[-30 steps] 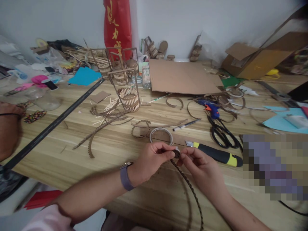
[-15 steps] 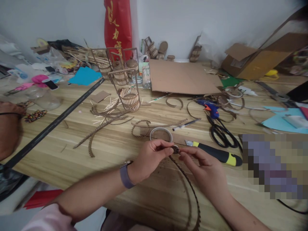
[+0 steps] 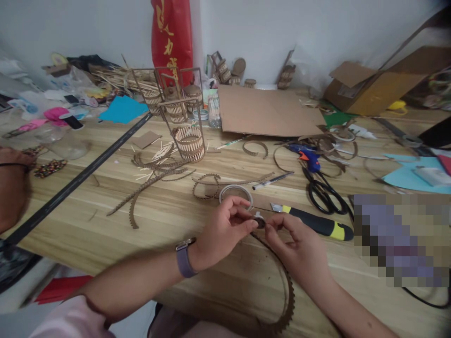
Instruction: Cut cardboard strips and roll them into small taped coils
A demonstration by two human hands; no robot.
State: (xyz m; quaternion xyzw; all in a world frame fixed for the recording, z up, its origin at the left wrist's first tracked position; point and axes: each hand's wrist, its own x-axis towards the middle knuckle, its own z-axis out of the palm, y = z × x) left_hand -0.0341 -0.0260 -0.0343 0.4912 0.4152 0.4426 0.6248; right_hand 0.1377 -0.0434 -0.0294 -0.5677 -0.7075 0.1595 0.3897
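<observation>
Between my hands is a small, tight coil of brown notched cardboard strip, with a pale bit of what looks like tape on top. My left hand pinches the coil's left side between thumb and fingers. At its right edge, my right hand has thumb and forefinger pinched together against it. From the coil, the long tail of the notched strip curves down toward the table's near edge. A roll of tape lies just beyond my left fingers. Right behind my right hand rests a black-and-yellow utility knife.
Black scissors, a blue glue gun and a pen lie beyond the knife. Small stick buckets with tall handles stand behind loose notched strips. A cardboard sheet lies farther back. Another person's arm rests at left.
The fingers of my left hand have lifted and spread slightly, and the coil has turned, showing more of the pale bit. The strip's tail has swung and twisted, its notched edge facing outward.
</observation>
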